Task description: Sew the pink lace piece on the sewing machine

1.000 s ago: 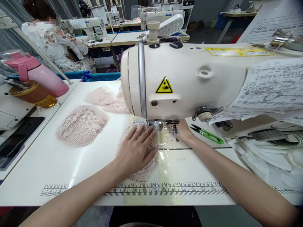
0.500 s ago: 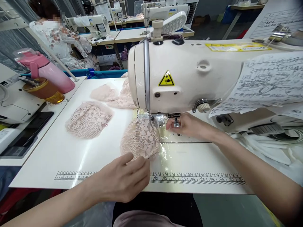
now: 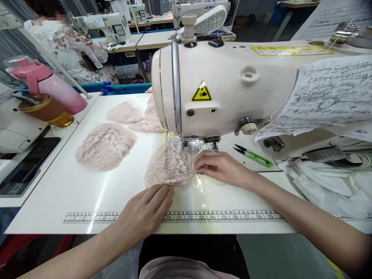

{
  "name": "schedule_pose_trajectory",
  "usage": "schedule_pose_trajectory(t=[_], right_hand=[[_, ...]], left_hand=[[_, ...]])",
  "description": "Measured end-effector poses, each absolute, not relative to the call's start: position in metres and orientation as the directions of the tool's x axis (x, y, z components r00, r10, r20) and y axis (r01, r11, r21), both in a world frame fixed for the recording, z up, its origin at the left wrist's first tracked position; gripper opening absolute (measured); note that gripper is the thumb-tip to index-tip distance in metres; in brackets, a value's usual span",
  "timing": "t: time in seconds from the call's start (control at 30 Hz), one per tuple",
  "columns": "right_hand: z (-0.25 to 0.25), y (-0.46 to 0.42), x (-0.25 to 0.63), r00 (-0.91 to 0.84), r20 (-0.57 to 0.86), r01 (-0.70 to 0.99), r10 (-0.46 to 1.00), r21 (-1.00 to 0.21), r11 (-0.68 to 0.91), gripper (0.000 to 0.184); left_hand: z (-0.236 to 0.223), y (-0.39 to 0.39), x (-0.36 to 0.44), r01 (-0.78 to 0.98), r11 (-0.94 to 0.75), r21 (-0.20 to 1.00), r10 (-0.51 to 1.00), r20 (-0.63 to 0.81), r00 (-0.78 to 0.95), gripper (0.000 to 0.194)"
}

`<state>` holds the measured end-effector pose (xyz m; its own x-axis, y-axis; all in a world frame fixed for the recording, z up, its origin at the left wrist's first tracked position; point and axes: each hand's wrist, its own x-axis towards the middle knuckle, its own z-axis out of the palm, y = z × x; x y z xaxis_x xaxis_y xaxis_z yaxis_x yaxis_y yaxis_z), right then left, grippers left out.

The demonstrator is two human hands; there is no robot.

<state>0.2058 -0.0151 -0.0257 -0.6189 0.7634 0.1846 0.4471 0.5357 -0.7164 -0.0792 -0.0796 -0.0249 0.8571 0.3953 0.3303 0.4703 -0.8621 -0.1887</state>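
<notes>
Lace piece [image 3: 170,164]: pale pink, sheer, floral motifs, wavy border.

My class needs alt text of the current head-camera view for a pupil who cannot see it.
The left hand pinches the near edge of a pale pink lace piece at a sewing machine, with the right hand at its right edge. More pink lace lies left on the white table; green snips lie to the right.

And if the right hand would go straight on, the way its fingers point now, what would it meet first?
Most likely the lace piece: the right hand points left, with its fingertips at the piece's right edge. Whether they touch it is hard to tell.
</notes>
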Motion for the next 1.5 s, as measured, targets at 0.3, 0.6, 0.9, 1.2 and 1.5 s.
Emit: schedule_pose_trajectory(t=[0.3, 0.6, 0.9, 1.2, 1.5], right_hand=[[-0.003, -0.007, 0.208, -0.598, 0.038, 0.398, 0.801, -0.853, 0.338, 0.024], [-0.01, -0.005, 0.206, -0.646, 0.032, 0.423, 0.763, -0.816, 0.393, 0.019], [-0.02, 0.001, 0.198, -0.638, 0.163, 0.347, 0.753, -0.812, 0.47, 0.013], [-0.016, 0.01, 0.197, -0.696, 0.158, 0.422, 0.7, -0.699, 0.577, 0.009], [-0.031, -0.01, 0.188, -0.702, 0.4, 0.5, 0.589, -0.311, 0.808, 0.018]], left_hand=[[-0.017, -0.069, -0.077, 0.533, -0.821, -0.204, 0.43, 0.393, 0.813, 0.023], [-0.017, -0.07, -0.079, 0.556, -0.823, -0.117, 0.482, 0.372, 0.793, 0.021], [0.021, -0.057, -0.069, 0.631, -0.739, 0.236, 0.673, 0.296, 0.678, 0.012], [-0.007, -0.01, -0.032, 0.516, -0.856, -0.025, 0.473, 0.361, 0.803, 0.02], [-0.021, -0.015, -0.034, 0.543, -0.835, -0.091, 0.42, 0.531, 0.736, 0.021]])
